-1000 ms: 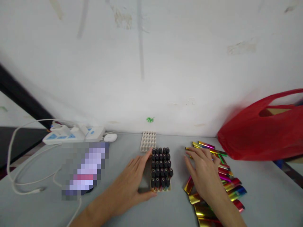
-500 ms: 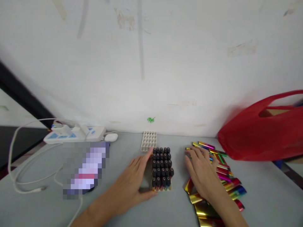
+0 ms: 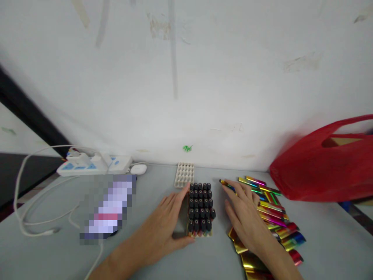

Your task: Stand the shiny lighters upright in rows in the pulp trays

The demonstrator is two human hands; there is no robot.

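Upright black-capped tubes [image 3: 200,203] stand in close rows in a pale holder [image 3: 209,234] on the grey table. My left hand [image 3: 166,221] curves round the holder's left side, thumb at its near corner and fingers at its far corner. Between the fingers of my right hand [image 3: 243,212] is a slim shiny gold tube [image 3: 229,184] with a dark end pointing left. My right wrist lies over a pile of glossy metallic-coloured pieces [image 3: 274,212], some slim and some wider. What kind of tubes these are I cannot make out.
Behind the holder lies a pale tray with rows of holes [image 3: 184,175]. A blurred-out phone [image 3: 109,212], white cables, a power strip [image 3: 96,165] and a small white case [image 3: 138,169] are on the left. A red bag [image 3: 320,167] stands at the right, by the wall.
My right hand has moved slightly left off the pile, and the gold tube now sticks out from its fingers. My left hand stays at the holder.
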